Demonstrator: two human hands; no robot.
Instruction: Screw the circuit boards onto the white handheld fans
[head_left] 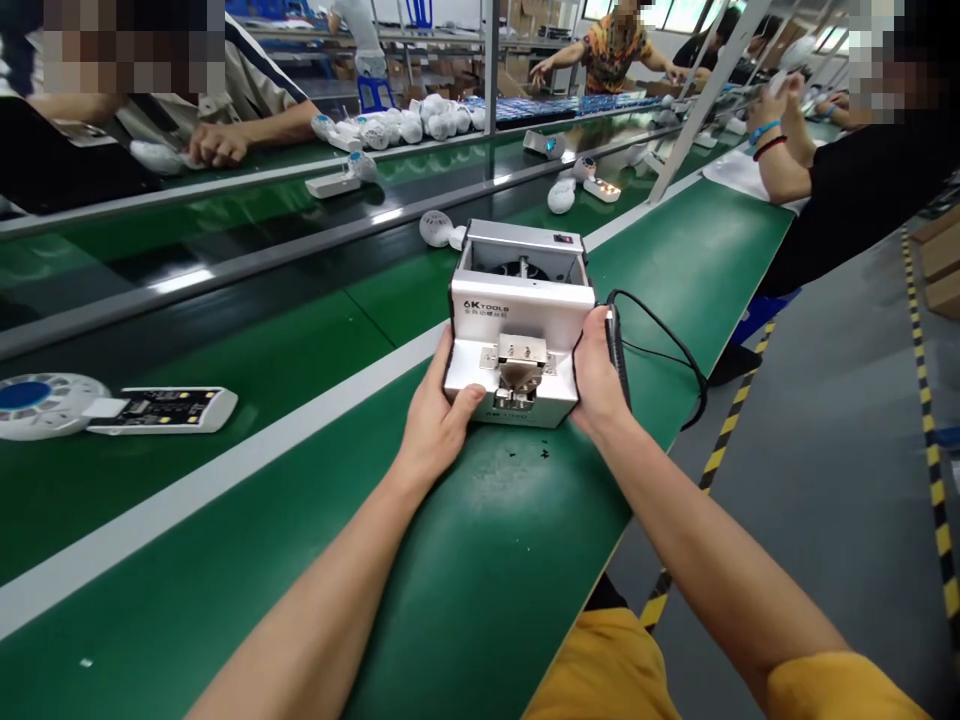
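Observation:
A silver screw feeder (525, 310) marked "6K TOOLS" sits on the green bench, its open top and front metal chute facing me. My left hand (439, 420) grips its left side, thumb on the lower front edge. Against the right side presses my right hand (600, 370), with its thumb up near the top corner. The undersides of the fingers on both hands are hidden by the machine. Several small dark screws (544, 450) lie loose on the bench just in front of it.
A black cable (675, 350) loops off the feeder's right. On the conveyor (315, 390) lie a white fan with an exposed circuit board (165, 408) and several other white fans. Co-workers sit across the line and at the right. The bench edge borders a floor with striped tape.

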